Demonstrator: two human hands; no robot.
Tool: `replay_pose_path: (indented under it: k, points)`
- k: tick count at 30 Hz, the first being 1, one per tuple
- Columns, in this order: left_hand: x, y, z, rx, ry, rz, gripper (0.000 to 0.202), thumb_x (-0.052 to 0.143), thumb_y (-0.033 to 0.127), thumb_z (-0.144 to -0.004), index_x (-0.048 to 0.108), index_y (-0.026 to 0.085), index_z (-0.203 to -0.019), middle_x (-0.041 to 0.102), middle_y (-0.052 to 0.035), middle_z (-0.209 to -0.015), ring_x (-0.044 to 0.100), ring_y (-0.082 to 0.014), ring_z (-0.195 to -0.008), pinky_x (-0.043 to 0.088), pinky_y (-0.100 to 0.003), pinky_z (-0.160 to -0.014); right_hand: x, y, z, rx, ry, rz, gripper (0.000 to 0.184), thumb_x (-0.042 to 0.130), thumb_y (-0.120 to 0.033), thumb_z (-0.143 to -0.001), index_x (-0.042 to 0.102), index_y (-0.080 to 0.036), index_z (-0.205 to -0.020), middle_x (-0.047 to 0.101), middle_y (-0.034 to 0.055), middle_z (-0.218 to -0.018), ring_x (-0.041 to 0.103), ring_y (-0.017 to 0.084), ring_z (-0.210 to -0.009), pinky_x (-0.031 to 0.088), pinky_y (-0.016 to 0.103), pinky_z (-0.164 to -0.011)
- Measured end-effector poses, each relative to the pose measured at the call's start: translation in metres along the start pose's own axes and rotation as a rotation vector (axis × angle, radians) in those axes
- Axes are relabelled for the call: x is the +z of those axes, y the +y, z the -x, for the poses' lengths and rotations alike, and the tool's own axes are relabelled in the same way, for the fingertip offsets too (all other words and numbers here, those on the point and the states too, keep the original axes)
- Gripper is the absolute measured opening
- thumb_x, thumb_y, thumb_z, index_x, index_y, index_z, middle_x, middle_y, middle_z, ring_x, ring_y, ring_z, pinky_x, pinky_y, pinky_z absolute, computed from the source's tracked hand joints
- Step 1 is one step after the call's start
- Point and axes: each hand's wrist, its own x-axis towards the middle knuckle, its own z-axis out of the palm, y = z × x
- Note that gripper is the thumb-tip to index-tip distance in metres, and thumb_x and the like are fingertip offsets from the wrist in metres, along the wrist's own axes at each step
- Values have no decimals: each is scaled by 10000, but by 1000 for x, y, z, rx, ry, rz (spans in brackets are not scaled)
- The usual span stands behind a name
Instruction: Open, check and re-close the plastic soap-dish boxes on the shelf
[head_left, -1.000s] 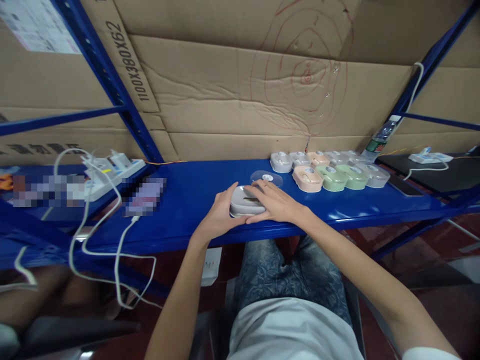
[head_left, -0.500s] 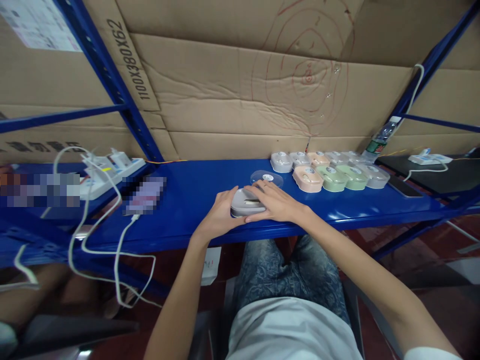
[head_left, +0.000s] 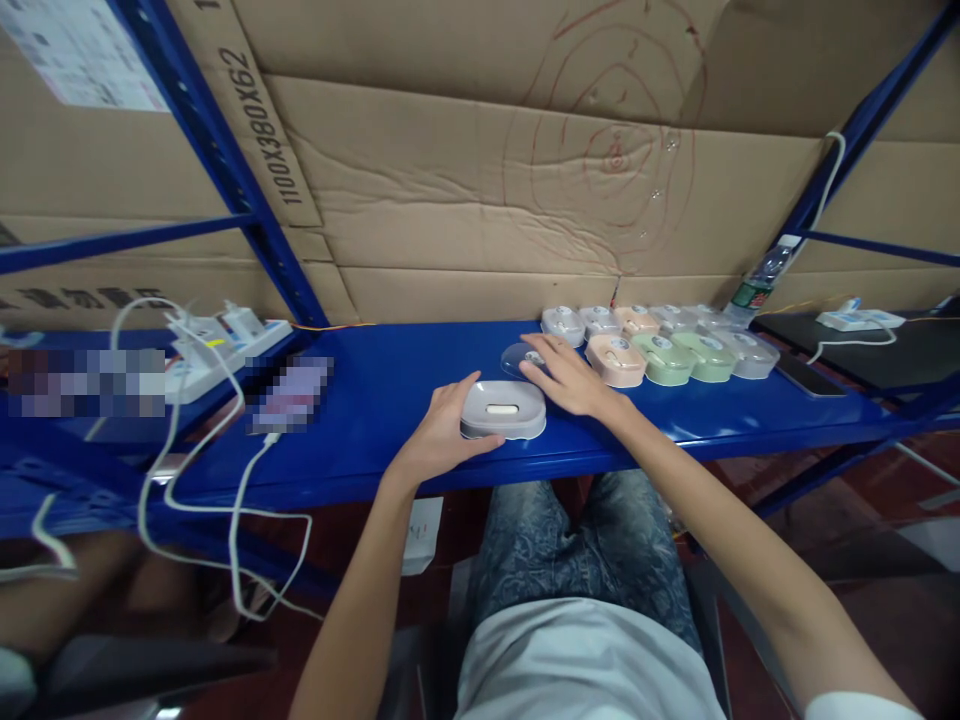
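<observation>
A pale grey oval box base point(head_left: 504, 408) sits on the blue shelf point(head_left: 390, 390) near its front edge, with a small white piece lying in it. My left hand point(head_left: 437, 435) cups the base's left side, thumb and fingers curved around it. My right hand point(head_left: 566, 373) reaches past the base, its fingers stretched flat onto a clear oval lid point(head_left: 519, 358) that lies just behind. The base's top is uncovered.
Two rows of closed oval boxes point(head_left: 660, 340) in grey, peach and green stand at the right. A water bottle point(head_left: 759, 275) leans behind them. A white power strip point(head_left: 217, 340) with trailing cables lies at the left. Cardboard point(head_left: 480, 180) lines the back.
My right hand has lifted off the grey base and moved back and right onto the clear lid. My left hand stays on the base, which is now fully exposed.
</observation>
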Motion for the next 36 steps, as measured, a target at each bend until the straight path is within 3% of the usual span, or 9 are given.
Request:
replay_pose_path:
  k: [5, 8, 13, 17, 21, 27, 29, 33, 36]
  points:
    - [-1, 1, -1, -27, 7, 19, 1020, 813, 624, -840, 344, 234, -1657, 461, -168, -1634, 379, -398, -1522, 347, -580, -1240, 12, 33, -3, 34, -135, 183, 563, 443, -470, -1097, 531, -116, -1526, 496, 235, -1609, 420, 378, -1535, 345, 575, -1256]
    - [0, 0, -1, -43, 5, 23, 1054, 834, 621, -821, 332, 235, -1663, 461, -172, -1634, 392, -401, -1520, 341, -583, -1241, 18, 35, 1, 24, -179, 203, 536, 551, -437, -1054, 535, -144, -1503, 538, 235, -1547, 483, 391, -1464, 402, 565, -1199]
    - [0, 1, -2, -59, -8, 28, 1101, 859, 600, -804, 303, 223, -1676, 468, -182, -1626, 407, -399, -1516, 339, -572, -1240, 17, 32, 2, 137, -147, 171, 458, 653, -455, -989, 602, -212, -1374, 602, 194, -1382, 627, 393, -1215, 498, 566, -1044]
    - [-2, 4, -1, -94, -13, 52, 1139, 872, 596, -784, 288, 211, -1683, 496, -195, -1590, 428, -404, -1500, 370, -567, -1219, 12, 33, 2, 150, -1, 95, 564, 763, -467, -911, 621, -201, -1388, 633, 177, -1325, 620, 390, -1220, 493, 573, -1068]
    - [-3, 6, -2, -131, -2, 72, 1201, 897, 620, -741, 271, 223, -1686, 490, -204, -1583, 423, -425, -1499, 369, -596, -1211, -1, 16, -2, 71, 211, -173, 590, 788, -501, -895, 638, -235, -1400, 682, 123, -1322, 642, 323, -1215, 525, 524, -1063]
    - [0, 0, -6, -30, 42, 146, 1239, 926, 592, -712, 223, 285, -1685, 505, -154, -1588, 472, -418, -1460, 393, -580, -1194, -8, -31, -6, -194, -19, -328, 600, 820, -541, -875, 684, -264, -1389, 663, 112, -1343, 643, 290, -1249, 520, 493, -1097]
    - [1, -2, -7, -23, 50, 175, 1262, 937, 576, -701, 201, 288, -1685, 518, -155, -1579, 493, -415, -1449, 394, -577, -1192, -5, -38, -4, -189, -43, -302, 623, 821, -533, -876, 674, -253, -1413, 640, 132, -1367, 629, 300, -1281, 503, 507, -1118]
    - [2, -1, -7, -136, 36, 187, 1405, 961, 571, -653, 102, 208, -1703, 528, -225, -1561, 476, -449, -1470, 370, -608, -1200, -6, -37, 4, -158, -62, -273, 605, 807, -501, -895, 665, -263, -1433, 638, 132, -1389, 609, 303, -1314, 484, 507, -1133]
    - [0, 2, -6, -166, 26, 202, 1431, 965, 544, -649, 69, 196, -1709, 567, -218, -1530, 493, -437, -1468, 375, -596, -1201, -9, -33, 8, -151, -120, -216, 596, 820, -483, -885, 671, -293, -1429, 636, 121, -1410, 596, 318, -1323, 476, 525, -1135]
